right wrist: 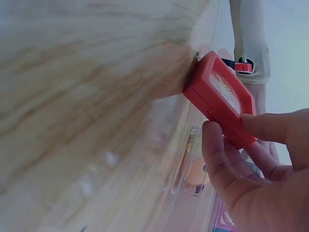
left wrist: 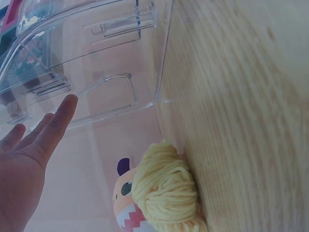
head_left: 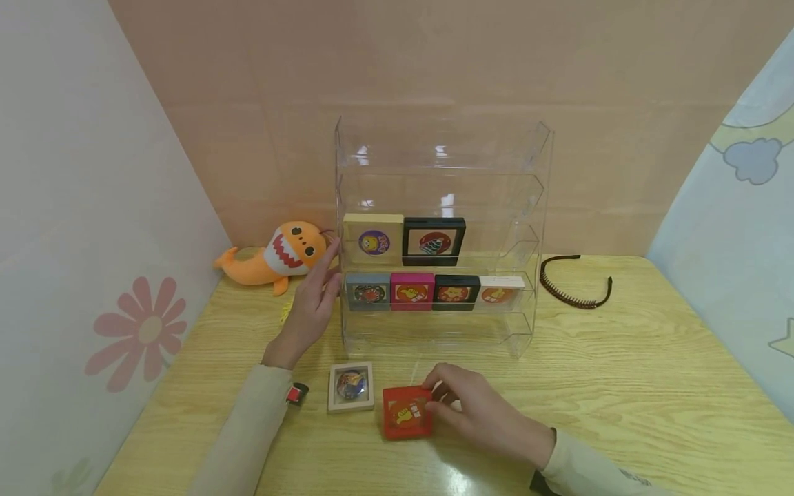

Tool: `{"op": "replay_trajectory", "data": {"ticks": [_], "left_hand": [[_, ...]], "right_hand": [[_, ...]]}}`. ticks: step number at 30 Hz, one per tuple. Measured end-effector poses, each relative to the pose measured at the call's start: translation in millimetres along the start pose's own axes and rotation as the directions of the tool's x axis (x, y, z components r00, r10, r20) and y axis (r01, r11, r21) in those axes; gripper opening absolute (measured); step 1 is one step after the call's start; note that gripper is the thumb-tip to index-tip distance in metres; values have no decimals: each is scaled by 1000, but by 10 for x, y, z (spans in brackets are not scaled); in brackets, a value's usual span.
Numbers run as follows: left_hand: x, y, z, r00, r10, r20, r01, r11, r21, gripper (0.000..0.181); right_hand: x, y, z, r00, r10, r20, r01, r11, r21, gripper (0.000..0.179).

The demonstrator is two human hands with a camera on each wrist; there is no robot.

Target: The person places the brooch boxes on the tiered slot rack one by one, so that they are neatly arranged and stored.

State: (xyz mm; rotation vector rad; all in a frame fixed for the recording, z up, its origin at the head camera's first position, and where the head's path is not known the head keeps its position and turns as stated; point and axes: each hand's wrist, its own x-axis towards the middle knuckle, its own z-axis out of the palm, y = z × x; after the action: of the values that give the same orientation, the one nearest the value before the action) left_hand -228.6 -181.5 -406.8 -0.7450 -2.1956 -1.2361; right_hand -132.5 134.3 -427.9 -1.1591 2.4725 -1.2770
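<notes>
My right hand (head_left: 474, 413) pinches a small square red display box (head_left: 406, 412) by its right edge, low over the table in front of the rack. In the right wrist view the red box (right wrist: 219, 96) is tilted, thumb and fingers at one end. A clear acrylic tiered rack (head_left: 434, 344) stands at the center. My left hand (head_left: 310, 303) has its fingers extended along the rack's left side, fingertips right at the panel. The lower filled tier holds several boxes, among them a pink box (head_left: 412, 293). Above them sit a cream box (head_left: 373, 240) and a black box (head_left: 433, 241).
A beige framed box (head_left: 351, 387) lies on the table left of the red one. Behind my left hand are an orange shark plush (head_left: 273, 258) and a yellow yarn bundle (left wrist: 166, 188). Right of the rack lies a dark toothed headband (head_left: 573, 300). Walls enclose the table.
</notes>
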Motion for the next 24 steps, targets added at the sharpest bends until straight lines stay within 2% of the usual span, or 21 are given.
{"op": "replay_trajectory", "data": {"ticks": [7,13,18,20,24], "left_hand": [[-2,-4,-1,1000,2,2,-2,1000,-5,59],[1,6,-1,1000,0,-2,0,1000,-12,61],[48,301,-49,1000,-7,-9,7,1000,-9,56],[55,328,-45,1000,-12,-11,12,1000,-3,54],[26,97,9,1000,-15,-19,15,1000,-5,57]], "right_hand": [[24,-5,2,996,-54,-67,54,999,-5,21],[98,-6,-61,981,-132,-142,125,991,-52,25],[174,5,-103,964,-173,-202,152,982,-115,27],[204,10,-117,957,-183,-225,154,978,-142,28],[274,5,-147,939,-220,-264,171,965,-197,29]]}}
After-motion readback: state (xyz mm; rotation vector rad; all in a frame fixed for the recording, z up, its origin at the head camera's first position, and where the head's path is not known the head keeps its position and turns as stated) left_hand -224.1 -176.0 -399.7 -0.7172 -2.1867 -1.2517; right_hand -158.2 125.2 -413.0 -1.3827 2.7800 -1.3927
